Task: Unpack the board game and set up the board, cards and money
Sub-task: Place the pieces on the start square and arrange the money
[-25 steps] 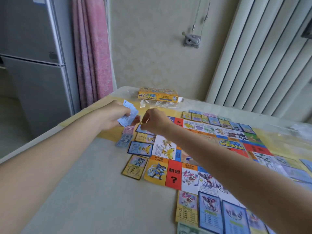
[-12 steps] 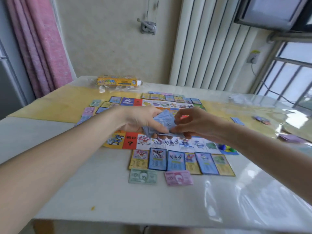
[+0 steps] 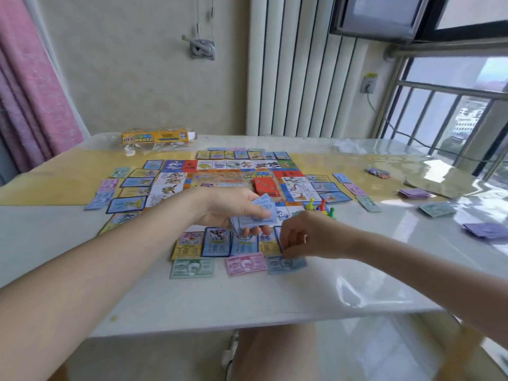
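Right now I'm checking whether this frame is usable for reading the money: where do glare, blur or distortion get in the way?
Head view: window glare washes the table on the right; wide-angle distortion bows the edges; the blue bills in the left hand are softly blurred; the blue note under the right hand is partly legible.

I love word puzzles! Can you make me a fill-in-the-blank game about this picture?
1. The left hand holds a stack of ___ paper money.
2. The right hand is laying a blue note beside the ___ note.
3. The game box is mostly ___.

Answers: blue; pink; yellow
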A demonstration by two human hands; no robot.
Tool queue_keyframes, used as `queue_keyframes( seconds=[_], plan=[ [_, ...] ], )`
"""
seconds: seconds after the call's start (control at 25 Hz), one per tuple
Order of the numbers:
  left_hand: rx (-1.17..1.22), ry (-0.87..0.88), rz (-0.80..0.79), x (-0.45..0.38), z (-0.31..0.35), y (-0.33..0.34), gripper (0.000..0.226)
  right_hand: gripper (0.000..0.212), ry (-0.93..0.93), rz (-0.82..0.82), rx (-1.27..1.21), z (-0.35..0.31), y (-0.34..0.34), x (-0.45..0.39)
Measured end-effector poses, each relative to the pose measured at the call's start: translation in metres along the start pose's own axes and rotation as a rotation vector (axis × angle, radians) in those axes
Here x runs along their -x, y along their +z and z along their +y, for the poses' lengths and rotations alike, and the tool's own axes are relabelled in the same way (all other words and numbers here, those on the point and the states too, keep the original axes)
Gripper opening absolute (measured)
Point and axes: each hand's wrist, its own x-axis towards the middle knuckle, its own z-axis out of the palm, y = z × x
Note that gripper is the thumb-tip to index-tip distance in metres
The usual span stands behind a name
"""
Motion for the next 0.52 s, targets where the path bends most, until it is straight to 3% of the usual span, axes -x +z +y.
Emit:
queue_keyframes(
  seconds=[0.08, 0.28, 0.4, 0.52],
  plan=[
    [-0.01, -0.006, 0.02, 0.001, 0.002, 0.0, 0.021, 0.005, -0.044, 0.033, 0.064, -0.002, 0.004, -0.002],
    [0.123, -0.015, -0.019, 0.002, 0.0, -0.003, 0.022, 0.011, -0.083, 0.034, 0.203, -0.004, 0.003, -0.002],
    [0.128, -0.015, 0.014, -0.008, 0.005, -0.005, 0.022, 0.007, 0.028, 0.184, 0.095, 0.003, -0.019, 0.001],
    [0.088, 0.005, 0.028, -0.029, 0.025, 0.004, 0.018, 0.039, 0.114, 0.342, -0.02, 0.012, -0.042, 0.001]
  ],
)
